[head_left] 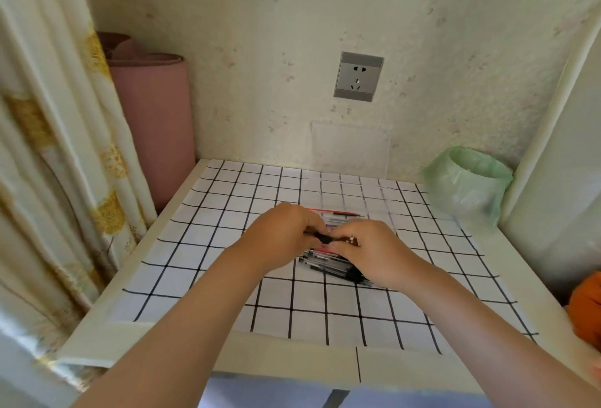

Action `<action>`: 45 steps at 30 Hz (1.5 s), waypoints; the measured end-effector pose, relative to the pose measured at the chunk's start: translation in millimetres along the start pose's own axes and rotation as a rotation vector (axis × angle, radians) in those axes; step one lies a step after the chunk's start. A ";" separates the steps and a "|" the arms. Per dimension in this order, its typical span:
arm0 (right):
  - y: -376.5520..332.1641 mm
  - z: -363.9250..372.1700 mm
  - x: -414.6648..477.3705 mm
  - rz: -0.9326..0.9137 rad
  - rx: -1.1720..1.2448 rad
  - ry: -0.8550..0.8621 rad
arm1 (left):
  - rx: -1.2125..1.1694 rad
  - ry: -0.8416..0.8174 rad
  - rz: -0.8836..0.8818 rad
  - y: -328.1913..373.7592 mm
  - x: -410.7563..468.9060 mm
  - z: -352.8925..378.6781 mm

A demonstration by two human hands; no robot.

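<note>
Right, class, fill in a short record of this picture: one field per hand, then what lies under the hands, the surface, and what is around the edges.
left hand: pinches one end of a black pen
right hand: pinches the pen's other end
under the hands: pile of pens
behind the pile: red pen, lying flat
surface: checked cloth on a white table
back right: bin lined with a green bag
back left: pink roll, upright
wall: socket

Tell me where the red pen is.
Head view: the red pen lies on the checked cloth just beyond the left hand and right hand, behind the pen pile.
</note>
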State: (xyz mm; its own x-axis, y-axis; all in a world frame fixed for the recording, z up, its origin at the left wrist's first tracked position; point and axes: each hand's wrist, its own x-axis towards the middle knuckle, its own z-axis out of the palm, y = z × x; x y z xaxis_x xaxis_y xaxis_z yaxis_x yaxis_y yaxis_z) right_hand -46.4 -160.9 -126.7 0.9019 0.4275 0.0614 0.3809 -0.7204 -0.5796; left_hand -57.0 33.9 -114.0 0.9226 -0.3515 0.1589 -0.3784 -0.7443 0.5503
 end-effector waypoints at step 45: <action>21.1 -19.2 12.1 -0.048 -0.233 -0.004 | 0.117 0.158 0.000 -9.8 26.7 33.4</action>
State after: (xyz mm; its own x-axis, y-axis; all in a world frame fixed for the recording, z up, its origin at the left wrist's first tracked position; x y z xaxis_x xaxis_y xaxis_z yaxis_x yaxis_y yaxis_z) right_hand -23.6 -181.5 -122.6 0.8809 0.4664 0.0808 0.4607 -0.8055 -0.3727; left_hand -31.1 12.9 -142.5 0.9196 -0.2649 0.2901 -0.3758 -0.8083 0.4532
